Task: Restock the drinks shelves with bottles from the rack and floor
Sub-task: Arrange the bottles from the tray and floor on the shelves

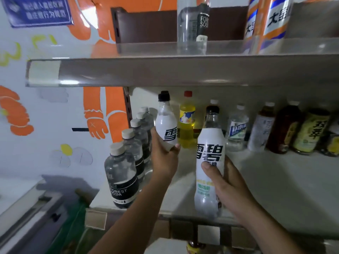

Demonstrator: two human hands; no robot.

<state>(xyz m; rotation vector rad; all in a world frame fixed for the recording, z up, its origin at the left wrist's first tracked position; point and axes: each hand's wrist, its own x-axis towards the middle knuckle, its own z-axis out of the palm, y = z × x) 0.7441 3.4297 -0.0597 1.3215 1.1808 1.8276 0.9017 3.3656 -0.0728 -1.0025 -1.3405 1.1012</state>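
2 hands busy: L hand (163, 158) grips far bottle (166, 123) over the shelf (275, 180), beside the soda row (122, 173); R hand (225, 182) grips near bottle (210, 154) at the front edge. I reckon: seat far bottle upright 1st, label fwd, w/o nudging the row.

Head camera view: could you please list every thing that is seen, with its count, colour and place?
white-label bottles: two, black caps, one in each hand, at the lower shelf
Forest Soda bottles: at least five, clear with black labels, row at the lower shelf's left; one more on the upper shelf
yellow bottle: one, red cap, lower shelf back
clear bottle: one, white cap, right of the yellow one
dark bottles: several, brown, lower shelf right
striped bottles: two, orange-blue-white, upper shelf right
lower shelf: one, pale
upper shelf: one, grey
left hand: grips the farther white-label bottle
right hand: grips the nearer one
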